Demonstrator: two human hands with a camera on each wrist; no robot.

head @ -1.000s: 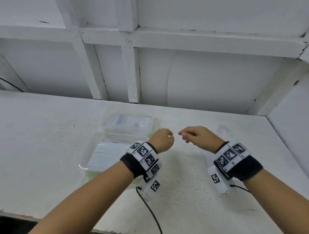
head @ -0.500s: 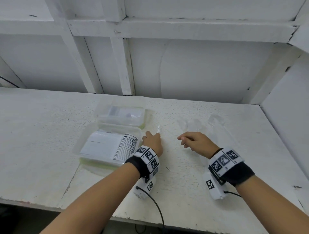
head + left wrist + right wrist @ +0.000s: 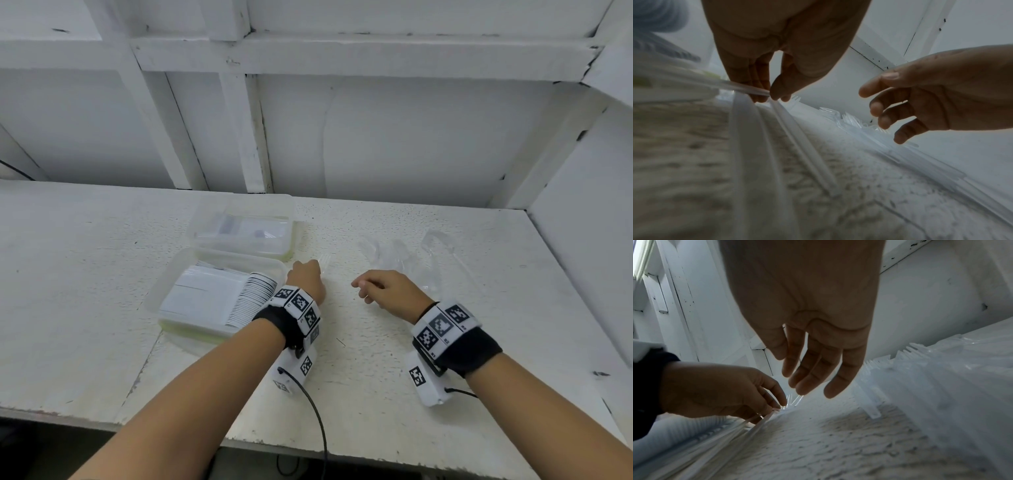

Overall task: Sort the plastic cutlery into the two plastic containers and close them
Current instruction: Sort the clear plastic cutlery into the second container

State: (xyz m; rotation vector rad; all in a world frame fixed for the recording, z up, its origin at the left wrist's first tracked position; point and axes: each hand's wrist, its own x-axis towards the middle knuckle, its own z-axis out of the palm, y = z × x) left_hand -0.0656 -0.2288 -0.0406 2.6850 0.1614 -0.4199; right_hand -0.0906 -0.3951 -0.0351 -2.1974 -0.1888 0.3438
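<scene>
Fork (image 3: 323, 265) pinched in left hand (image 3: 306, 279), lengthwise up-frame, just right of near container (image 3: 164, 291); right hand (image 3: 388, 291) slack, empty, farther right.

bare table (image 3: 342, 377) between hands, containers (image 3: 219, 329) left

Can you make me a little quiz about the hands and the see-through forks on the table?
1. True or false: the left hand pinches clear forks with its fingers.
2. Which container holds the stacked white spoons? A) the nearer one B) the farther one
3. Fill in: the right hand holds ____.

Key: 1 true. 2 A. 3 nothing; its fingers hang loosely over the table, beside the pile of loose clear cutlery.
</scene>
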